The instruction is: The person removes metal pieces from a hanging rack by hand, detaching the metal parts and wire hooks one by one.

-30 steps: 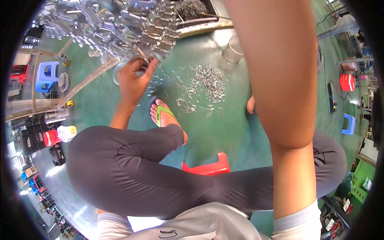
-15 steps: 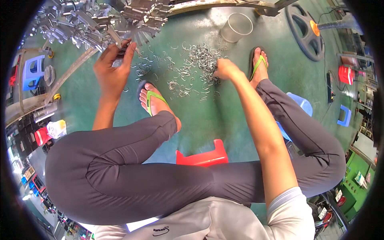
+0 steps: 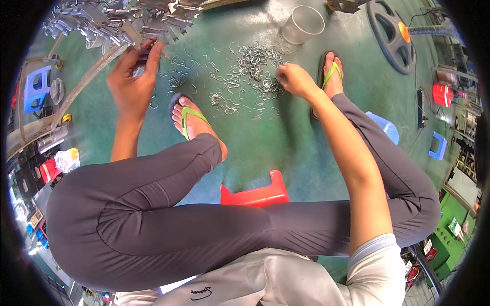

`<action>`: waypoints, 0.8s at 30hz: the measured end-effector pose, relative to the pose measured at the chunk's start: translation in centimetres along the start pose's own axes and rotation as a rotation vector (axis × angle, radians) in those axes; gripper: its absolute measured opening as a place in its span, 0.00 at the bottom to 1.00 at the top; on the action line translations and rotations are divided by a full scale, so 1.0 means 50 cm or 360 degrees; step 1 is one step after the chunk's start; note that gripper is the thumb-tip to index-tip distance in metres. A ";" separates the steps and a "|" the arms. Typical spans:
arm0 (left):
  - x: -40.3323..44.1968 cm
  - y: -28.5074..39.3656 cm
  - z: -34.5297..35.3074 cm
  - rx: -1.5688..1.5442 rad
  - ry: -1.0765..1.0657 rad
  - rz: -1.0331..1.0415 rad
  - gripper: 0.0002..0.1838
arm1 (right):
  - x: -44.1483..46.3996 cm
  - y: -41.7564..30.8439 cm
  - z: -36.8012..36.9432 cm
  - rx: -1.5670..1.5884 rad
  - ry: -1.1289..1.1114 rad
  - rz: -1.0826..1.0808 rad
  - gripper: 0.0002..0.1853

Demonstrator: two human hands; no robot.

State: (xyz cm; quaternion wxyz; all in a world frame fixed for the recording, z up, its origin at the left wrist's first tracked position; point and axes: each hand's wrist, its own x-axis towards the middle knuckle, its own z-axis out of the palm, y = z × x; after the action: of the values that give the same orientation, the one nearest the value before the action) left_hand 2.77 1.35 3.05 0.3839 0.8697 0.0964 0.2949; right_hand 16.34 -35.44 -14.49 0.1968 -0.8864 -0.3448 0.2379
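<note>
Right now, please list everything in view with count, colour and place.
metal parts: many, silver, upper left
hooks: many, silver, central floor
tub: one, translucent, beyond hooks
spoked wheel: one, grey, upper right
red stool: one, red, below centre
blue stools: two, blue, far edges
blue object: one, blue, by right leg
red containers: two, red, far edges
edge clutter: uncounted, mixed, too small to name
left hand: one, bare, at metal parts
right hand: one, bare, beside hooks
feet: two, green-strapped sandals, flanking hooks
legs: two, grey trousers, lower half

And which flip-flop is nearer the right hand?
The right-foot flip-flop: it lies just outward of the right hand, while the left-foot flip-flop sits beyond the scattered metal hooks.
</note>
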 end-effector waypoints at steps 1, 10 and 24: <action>0.001 0.003 -0.001 0.0006 -0.0001 -0.0001 0.12 | -0.004 0.008 0.005 -0.0005 -0.0111 -0.0056 0.12; -0.001 -0.004 0.000 -0.0020 0.0010 0.0001 0.12 | -0.045 -0.038 0.069 -0.0049 -0.0266 0.0259 0.11; -0.001 0.004 0.004 -0.0077 0.0019 -0.0086 0.11 | 0.014 -0.140 0.137 -0.0186 0.0093 0.0168 0.12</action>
State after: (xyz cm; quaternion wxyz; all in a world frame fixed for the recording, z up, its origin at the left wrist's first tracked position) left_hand 2.84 1.07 3.09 0.4120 0.8555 0.1149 0.2919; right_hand 9.33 -28.87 -16.65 0.1421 -0.9199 -0.3051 0.2014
